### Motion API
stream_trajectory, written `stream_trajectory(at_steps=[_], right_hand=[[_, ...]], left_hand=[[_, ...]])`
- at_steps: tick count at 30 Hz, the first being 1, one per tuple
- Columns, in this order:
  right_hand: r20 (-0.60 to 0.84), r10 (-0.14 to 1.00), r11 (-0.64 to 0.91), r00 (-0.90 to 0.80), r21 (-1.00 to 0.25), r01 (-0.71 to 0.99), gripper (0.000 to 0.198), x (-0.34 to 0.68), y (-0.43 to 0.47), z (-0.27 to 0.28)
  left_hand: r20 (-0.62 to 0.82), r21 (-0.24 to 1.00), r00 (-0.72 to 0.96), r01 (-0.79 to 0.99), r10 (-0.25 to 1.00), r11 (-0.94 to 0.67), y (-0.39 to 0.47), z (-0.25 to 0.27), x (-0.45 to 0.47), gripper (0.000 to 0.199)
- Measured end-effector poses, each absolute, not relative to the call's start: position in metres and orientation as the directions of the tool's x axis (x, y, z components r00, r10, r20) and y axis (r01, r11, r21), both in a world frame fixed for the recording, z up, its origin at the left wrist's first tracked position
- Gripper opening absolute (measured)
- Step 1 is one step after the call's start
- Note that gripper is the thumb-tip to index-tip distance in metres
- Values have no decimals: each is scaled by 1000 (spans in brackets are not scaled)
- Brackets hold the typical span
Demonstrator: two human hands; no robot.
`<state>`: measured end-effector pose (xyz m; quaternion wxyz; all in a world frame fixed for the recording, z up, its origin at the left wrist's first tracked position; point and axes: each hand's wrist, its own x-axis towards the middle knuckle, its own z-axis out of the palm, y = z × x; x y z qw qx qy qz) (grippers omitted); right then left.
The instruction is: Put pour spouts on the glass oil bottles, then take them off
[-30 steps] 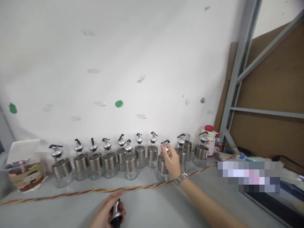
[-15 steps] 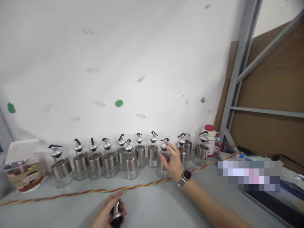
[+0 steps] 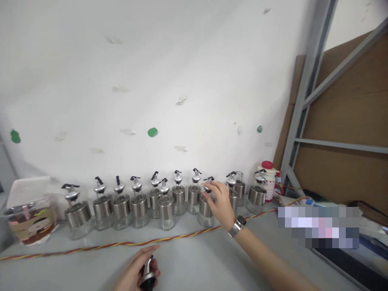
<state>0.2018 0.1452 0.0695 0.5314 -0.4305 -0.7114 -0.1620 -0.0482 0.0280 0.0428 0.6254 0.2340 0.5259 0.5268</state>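
My left hand (image 3: 141, 268) is low in the middle, its fingers curled around a silver and black pour spout (image 3: 147, 279). In the row at the back, my right hand (image 3: 220, 202), with a watch on its wrist, has its fingers bent around the neck and spout of a glass oil bottle (image 3: 206, 208). This bottle stands upright on the table, and my fingers partly cover its top. Just right of that hand is another oil bottle (image 3: 233, 199), partly hidden. A bottle without a spout (image 3: 239, 188) stands behind it.
Several more steel-sleeved oil bottles (image 3: 166, 208) line the white wall. A red and yellow twisted cord (image 3: 130, 243) crosses the grey table (image 3: 188, 262). At left sits a printed package (image 3: 36, 226); at right are a red-capped container (image 3: 268, 182) and a metal frame (image 3: 298, 113).
My right hand and the bottle at its fingers have shifted slightly left, and the fingers have bent further over the spout. My left hand keeps its hold on the pour spout.
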Motion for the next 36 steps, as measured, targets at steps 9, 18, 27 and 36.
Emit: stream_trajectory(at_steps=[9, 18, 27, 36], right_hand=[[877, 445, 604, -182, -144, 784, 42, 210, 142, 60], [781, 311, 435, 541, -623, 650, 59, 243, 167, 44], [795, 482, 516, 369, -598, 614, 34, 225, 155, 47], [603, 639, 769, -478, -525, 365, 23, 145, 50, 118]], left_hand=[[-424, 841, -95, -411, 901, 352, 31, 38, -51, 30], [-293, 872, -109, -439, 950, 218, 28, 29, -44, 54], [-133, 963, -8, -237, 991, 127, 24, 22, -37, 75], [6, 951, -112, -308, 994, -40, 15, 32, -35, 77]])
